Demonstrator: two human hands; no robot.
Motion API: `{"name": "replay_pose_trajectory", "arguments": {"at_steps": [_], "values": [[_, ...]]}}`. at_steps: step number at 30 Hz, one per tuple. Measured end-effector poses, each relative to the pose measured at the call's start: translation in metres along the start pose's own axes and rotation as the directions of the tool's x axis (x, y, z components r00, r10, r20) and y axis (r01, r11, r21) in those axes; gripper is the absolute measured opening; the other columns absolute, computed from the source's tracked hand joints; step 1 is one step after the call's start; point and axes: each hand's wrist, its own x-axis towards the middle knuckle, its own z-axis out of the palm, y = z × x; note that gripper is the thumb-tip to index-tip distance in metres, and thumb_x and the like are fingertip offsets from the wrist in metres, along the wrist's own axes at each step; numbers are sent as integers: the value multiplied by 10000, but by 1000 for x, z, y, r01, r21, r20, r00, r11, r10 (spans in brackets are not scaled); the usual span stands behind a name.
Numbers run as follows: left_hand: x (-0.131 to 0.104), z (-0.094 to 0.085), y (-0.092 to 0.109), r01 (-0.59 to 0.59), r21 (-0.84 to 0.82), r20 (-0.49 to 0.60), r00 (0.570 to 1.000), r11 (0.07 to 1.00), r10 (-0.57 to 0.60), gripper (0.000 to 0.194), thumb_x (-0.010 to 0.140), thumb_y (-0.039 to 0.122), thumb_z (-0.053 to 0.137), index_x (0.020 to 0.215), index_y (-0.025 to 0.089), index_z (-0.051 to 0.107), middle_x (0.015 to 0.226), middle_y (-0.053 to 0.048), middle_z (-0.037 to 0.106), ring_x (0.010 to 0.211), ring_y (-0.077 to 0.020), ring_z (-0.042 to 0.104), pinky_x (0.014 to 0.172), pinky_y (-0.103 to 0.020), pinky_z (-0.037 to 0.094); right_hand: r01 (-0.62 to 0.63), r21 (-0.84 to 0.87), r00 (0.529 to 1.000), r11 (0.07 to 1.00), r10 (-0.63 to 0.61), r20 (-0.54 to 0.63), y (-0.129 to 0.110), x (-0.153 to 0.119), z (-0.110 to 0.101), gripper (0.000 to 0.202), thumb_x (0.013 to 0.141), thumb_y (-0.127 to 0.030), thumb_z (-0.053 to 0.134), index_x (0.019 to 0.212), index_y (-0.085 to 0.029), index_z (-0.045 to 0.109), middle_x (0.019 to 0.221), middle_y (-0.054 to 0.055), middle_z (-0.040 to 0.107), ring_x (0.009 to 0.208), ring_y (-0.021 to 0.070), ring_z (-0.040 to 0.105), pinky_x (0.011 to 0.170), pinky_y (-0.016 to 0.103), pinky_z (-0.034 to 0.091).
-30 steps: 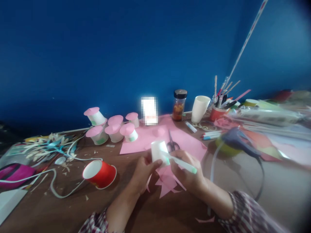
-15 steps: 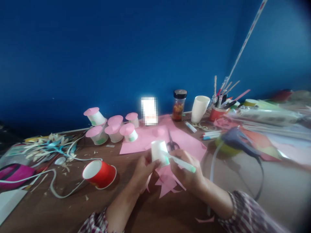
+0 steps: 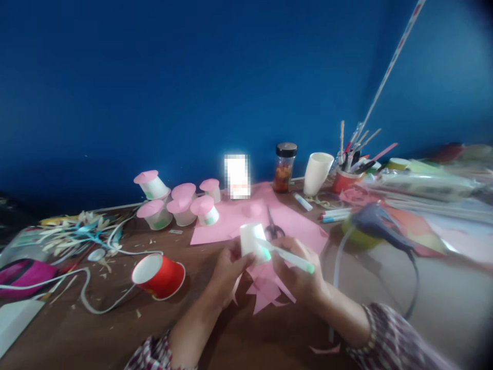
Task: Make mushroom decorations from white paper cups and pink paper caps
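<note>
My left hand (image 3: 227, 272) grips a small white paper cup (image 3: 251, 240) held upside down above the brown table (image 3: 96, 334). My right hand (image 3: 298, 275) holds a white marker with a green tip and green end (image 3: 287, 255), its tip touching the cup's side where a green mark shows. Pink paper scraps (image 3: 265, 290) lie under both hands, in front of a pink sheet (image 3: 296, 223) with scissors (image 3: 272, 228) on it.
A red cup (image 3: 158, 276) lies on its side to the left. Several pink-topped white cups (image 3: 181, 205) stand behind it. A jar (image 3: 284, 167), a white cup (image 3: 317, 172), a red pen pot (image 3: 344, 177) and a glue gun (image 3: 375, 223) sit to the right; ribbon clutter (image 3: 73, 236) on the left.
The marker in my right hand has shifted slightly against the cup. Everything else stays where it was.
</note>
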Motion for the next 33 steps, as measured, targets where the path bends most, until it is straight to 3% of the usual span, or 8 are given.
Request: {"name": "replay_pose_trajectory", "arguments": {"at_steps": [23, 33], "values": [[0, 1, 0, -10, -40, 2, 1000, 999, 10, 405, 708, 227, 766, 1094, 185, 648, 1055, -90, 683, 995, -236, 617, 927, -388, 445, 48, -34, 998, 998, -49, -25, -3, 2, 1, 65, 845, -151, 563, 903, -179, 571, 764, 20, 669, 641, 137, 648, 599, 225, 519], [1, 1, -1, -19, -87, 3, 1000, 996, 19, 440, 714, 221, 765, 1133, 188, 635, 1043, -83, 690, 983, -224, 627, 918, -369, 446, 23, -10, 1000, 1000, -23, 18, -4, 1, 1, 70, 842, -144, 557, 898, -184, 571, 751, 9, 661, 611, 124, 633, 586, 218, 512]]}}
